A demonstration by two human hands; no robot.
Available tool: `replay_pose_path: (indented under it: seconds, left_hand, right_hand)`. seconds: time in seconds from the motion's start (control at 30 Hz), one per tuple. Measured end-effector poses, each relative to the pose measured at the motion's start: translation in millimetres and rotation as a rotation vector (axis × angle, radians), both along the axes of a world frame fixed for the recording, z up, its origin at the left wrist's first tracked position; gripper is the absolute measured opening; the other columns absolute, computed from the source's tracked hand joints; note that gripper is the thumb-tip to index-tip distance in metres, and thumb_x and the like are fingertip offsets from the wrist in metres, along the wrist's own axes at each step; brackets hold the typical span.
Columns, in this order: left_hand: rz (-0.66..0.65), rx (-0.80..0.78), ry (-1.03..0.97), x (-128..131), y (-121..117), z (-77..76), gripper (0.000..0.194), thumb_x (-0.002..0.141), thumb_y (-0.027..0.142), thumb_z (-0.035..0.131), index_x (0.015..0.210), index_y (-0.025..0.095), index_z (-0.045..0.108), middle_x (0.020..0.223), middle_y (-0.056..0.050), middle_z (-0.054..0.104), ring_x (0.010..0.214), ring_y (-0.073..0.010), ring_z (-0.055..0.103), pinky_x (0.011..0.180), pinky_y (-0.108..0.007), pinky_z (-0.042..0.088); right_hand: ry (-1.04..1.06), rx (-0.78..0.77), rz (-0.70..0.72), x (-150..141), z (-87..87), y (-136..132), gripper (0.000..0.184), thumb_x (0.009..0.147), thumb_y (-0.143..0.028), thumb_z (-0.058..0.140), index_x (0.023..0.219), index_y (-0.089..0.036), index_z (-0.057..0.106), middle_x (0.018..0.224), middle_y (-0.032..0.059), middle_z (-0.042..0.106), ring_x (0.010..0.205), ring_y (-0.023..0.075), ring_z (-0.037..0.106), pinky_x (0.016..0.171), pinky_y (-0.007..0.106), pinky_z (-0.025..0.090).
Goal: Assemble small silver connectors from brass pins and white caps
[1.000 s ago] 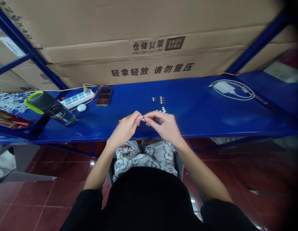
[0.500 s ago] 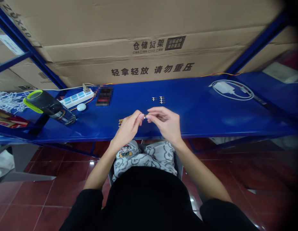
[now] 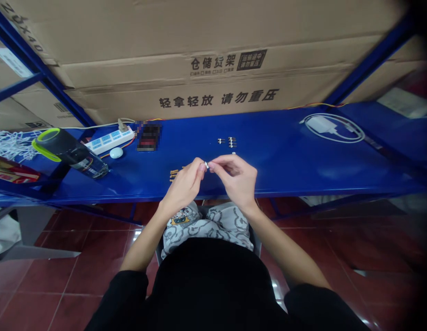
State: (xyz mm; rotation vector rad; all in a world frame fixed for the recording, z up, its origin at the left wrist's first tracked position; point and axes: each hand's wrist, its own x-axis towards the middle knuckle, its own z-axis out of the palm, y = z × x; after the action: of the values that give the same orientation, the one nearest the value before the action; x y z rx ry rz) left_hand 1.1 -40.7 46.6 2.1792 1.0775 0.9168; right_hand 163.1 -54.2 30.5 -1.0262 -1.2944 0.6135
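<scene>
Both hands meet over the front of the blue shelf, fingertips pinched around a tiny white piece (image 3: 207,165) whose kind I cannot make out. My left hand (image 3: 187,180) grips it from the left, thumb against the index finger. From the right, my right hand (image 3: 236,177) pinches at the same piece, its other fingers curled. Just beyond them lie several small white pieces with dark pins (image 3: 232,142), one of them apart (image 3: 221,141). Small brass-coloured parts (image 3: 173,174) show beside my left hand, partly hidden by it. Another small white bit (image 3: 234,153) peeks out behind my right hand.
On the left stand a power strip (image 3: 111,140), a dark bottle (image 3: 73,154) with a lime-green loop, a pale round object (image 3: 116,153) and a blurred dark item (image 3: 149,138). A white charger with coiled cable (image 3: 321,125) lies right. Cardboard boxes (image 3: 213,92) back the shelf.
My hands have shifted slightly and the white piece between them has turned more into view. More brass-coloured parts show, and a white bit now appears behind my right hand.
</scene>
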Motion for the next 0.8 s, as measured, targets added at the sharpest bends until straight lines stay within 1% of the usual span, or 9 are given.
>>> replay_pose_path:
  seconds: [0.03,0.1,0.2,0.27,0.4,0.53,0.6,0.7,0.8]
  left_hand:
    - [-0.008,-0.005,-0.014,-1,1,0.5,0.035,0.112,0.040,0.027,0.090,0.022,0.048,0.083,-0.002,0.060,0.076,-0.0162,0.058,0.076,-0.029,0.044]
    - [-0.025,-0.029,-0.048,-2,2,1.3,0.036,0.112,0.041,0.029,0.088,0.022,0.047,0.080,-0.001,0.059,0.073,-0.0155,0.057,0.074,-0.028,0.044]
    - [-0.049,-0.072,-0.079,-4,3,2.8,0.036,0.111,0.042,0.031,0.086,0.022,0.046,0.075,0.001,0.056,0.067,-0.0141,0.054,0.068,-0.027,0.042]
    - [-0.071,-0.083,-0.079,-5,3,4.0,0.036,0.111,0.043,0.033,0.084,0.022,0.045,0.074,0.001,0.054,0.066,-0.0139,0.051,0.066,-0.027,0.040]
    - [-0.099,-0.091,-0.078,-5,1,5.5,0.037,0.111,0.042,0.033,0.083,0.022,0.045,0.074,0.001,0.052,0.067,-0.0141,0.050,0.068,-0.027,0.040]
    - [-0.062,-0.113,-0.060,-8,4,5.4,0.036,0.112,0.041,0.030,0.086,0.022,0.047,0.074,0.001,0.053,0.067,-0.0139,0.050,0.068,-0.027,0.040]
    - [-0.019,-0.095,-0.032,-15,9,5.0,0.035,0.112,0.041,0.030,0.088,0.022,0.048,0.074,0.001,0.054,0.068,-0.0140,0.051,0.068,-0.027,0.040]
    - [0.091,-0.001,0.066,-33,21,3.1,0.034,0.111,0.042,0.030,0.089,0.022,0.048,0.077,0.000,0.056,0.070,-0.0156,0.053,0.070,-0.028,0.040]
    - [0.198,0.082,0.204,-55,36,-1.1,0.034,0.111,0.039,0.028,0.087,0.022,0.045,0.080,-0.002,0.056,0.074,-0.0184,0.054,0.073,-0.031,0.040]
  right_hand:
    - [-0.004,0.000,0.020,1,0.4,0,0.012,0.089,-0.036,0.075,0.091,-0.024,0.075,0.088,0.0026,0.076,0.078,0.0194,0.073,0.079,0.038,0.064]
    - [-0.042,0.011,0.088,5,2.1,1,0.013,0.088,-0.036,0.076,0.095,-0.025,0.076,0.098,0.0033,0.077,0.086,0.0202,0.074,0.083,0.039,0.064]
    - [-0.175,0.065,0.212,12,5.4,2,0.017,0.089,-0.034,0.076,0.104,-0.029,0.077,0.115,0.0034,0.075,0.102,0.0216,0.073,0.090,0.041,0.063]
    - [-0.271,0.107,0.237,16,7.4,3,0.016,0.091,-0.032,0.073,0.106,-0.030,0.077,0.114,0.0022,0.076,0.105,0.0215,0.072,0.093,0.042,0.061]
    - [-0.378,0.136,0.198,23,10.1,4,0.013,0.091,-0.032,0.073,0.103,-0.032,0.079,0.106,0.0002,0.079,0.098,0.0213,0.074,0.093,0.042,0.060]
    - [-0.404,0.140,0.167,31,10.8,8,0.011,0.091,-0.033,0.073,0.100,-0.031,0.080,0.101,0.0003,0.080,0.090,0.0207,0.075,0.087,0.040,0.061]
    - [-0.393,0.122,0.142,38,9.3,13,0.011,0.089,-0.034,0.075,0.098,-0.029,0.080,0.099,0.0009,0.080,0.087,0.0205,0.075,0.084,0.040,0.061]
    - [-0.400,0.078,0.087,54,5.0,23,0.012,0.086,-0.034,0.078,0.095,-0.027,0.080,0.095,0.0018,0.080,0.081,0.0204,0.074,0.080,0.039,0.062]
    - [-0.550,0.009,0.025,72,-0.2,33,0.013,0.087,-0.035,0.076,0.094,-0.024,0.079,0.091,0.0041,0.080,0.075,0.0204,0.073,0.075,0.038,0.061]
